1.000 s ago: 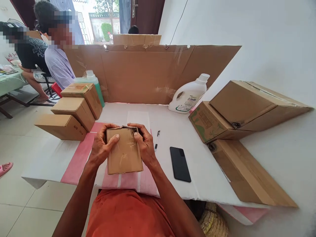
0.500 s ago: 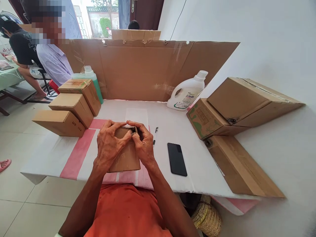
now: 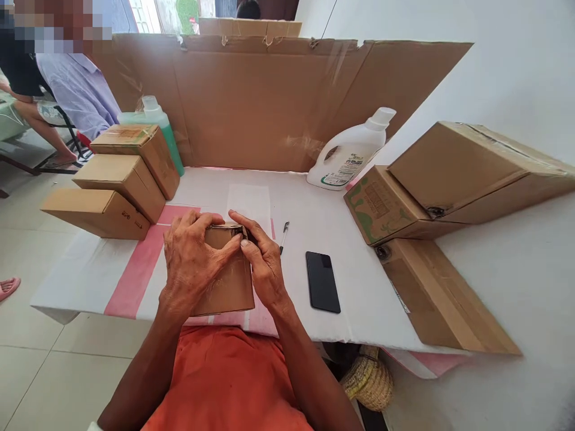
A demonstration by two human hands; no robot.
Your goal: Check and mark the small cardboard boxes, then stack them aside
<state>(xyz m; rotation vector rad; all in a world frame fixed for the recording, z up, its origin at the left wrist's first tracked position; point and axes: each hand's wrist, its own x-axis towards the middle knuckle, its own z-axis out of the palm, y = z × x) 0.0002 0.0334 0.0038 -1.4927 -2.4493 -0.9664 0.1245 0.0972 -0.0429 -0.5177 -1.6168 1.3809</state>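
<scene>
A small brown cardboard box (image 3: 230,290) sits at the table's near edge, between my two hands. My left hand (image 3: 191,257) is wrapped over its left side, fingers curled at the far edge and thumb stretched to the far right corner. Around that same corner my right hand (image 3: 266,263) is closed, thumb on the near side and index finger reaching over the far edge. The corner looks torn or gapped, with something dark in it that I cannot make out. Just right of my right hand lies a pen (image 3: 284,237), and beyond it a black phone (image 3: 323,281).
Three cardboard boxes (image 3: 121,170) stand at the left, before a green liquid bottle (image 3: 173,140). A white detergent jug (image 3: 345,155) and larger boxes (image 3: 453,173) occupy the right. A cardboard partition (image 3: 242,108) closes the back. A woven basket (image 3: 371,383) is below the table. People sit beyond, left.
The view has dipped and moved slightly closer. My right index finger has lifted a little, widening the gap between my hands at the far edge. Both hands stay on the box.
</scene>
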